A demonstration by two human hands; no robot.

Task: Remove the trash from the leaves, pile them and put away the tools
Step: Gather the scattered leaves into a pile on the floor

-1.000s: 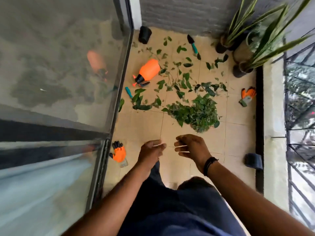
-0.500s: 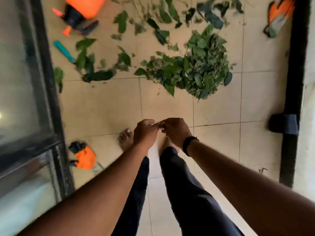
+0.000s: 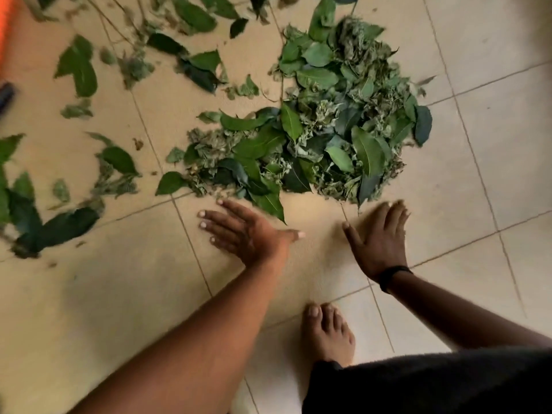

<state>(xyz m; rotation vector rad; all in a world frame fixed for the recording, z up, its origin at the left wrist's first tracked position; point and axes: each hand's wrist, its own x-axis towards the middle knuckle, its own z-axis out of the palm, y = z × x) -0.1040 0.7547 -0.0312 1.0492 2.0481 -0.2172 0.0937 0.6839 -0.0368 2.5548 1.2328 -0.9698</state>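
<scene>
While both hands, left hand (image 3: pixel 242 231) and right hand (image 3: pixel 379 234), are flat and empty, sweeping fast may scatter the leaf pile (image 3: pixel 322 121).

A beige tiled floor (image 3: pixel 493 180) bears a leaf pile (image 3: pixel 325 124) and scattered leaves (image 3: pixel 77 67).

Left hand (image 3: pixel 242 231) extended low, palm down, fingers straight and spread. Right hand (image 3: pixel 380 237) likewise flat, fingers apparently together, though blurred. One bare foot (image 3: pixel 327 336) near.
</scene>
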